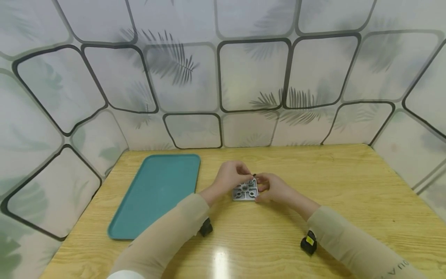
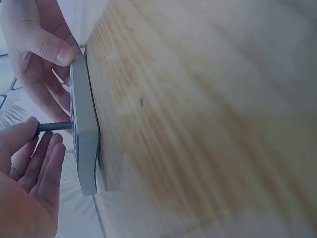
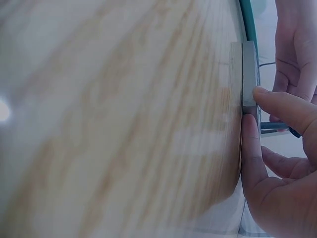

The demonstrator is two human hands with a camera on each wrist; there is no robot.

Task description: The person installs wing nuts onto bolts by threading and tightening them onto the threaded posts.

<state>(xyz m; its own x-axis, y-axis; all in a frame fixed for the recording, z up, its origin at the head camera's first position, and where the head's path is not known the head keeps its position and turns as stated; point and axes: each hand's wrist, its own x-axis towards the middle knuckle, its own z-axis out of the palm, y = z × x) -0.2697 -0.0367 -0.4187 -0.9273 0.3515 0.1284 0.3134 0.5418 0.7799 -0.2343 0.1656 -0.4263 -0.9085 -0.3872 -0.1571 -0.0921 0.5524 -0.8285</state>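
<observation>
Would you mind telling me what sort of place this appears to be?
Probably an indoor workspace for small hand assembly: there is a wood-grain table, a leaf-patterned backdrop around its far side, and a metal plate with a dark bolt at its face.

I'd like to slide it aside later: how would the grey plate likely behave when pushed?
The plate looks stiff, with ribs and thick edges. Lying low and flat on the table, it would probably slide rather than roll or tip. Its open pockets hint at modest weight.
</observation>
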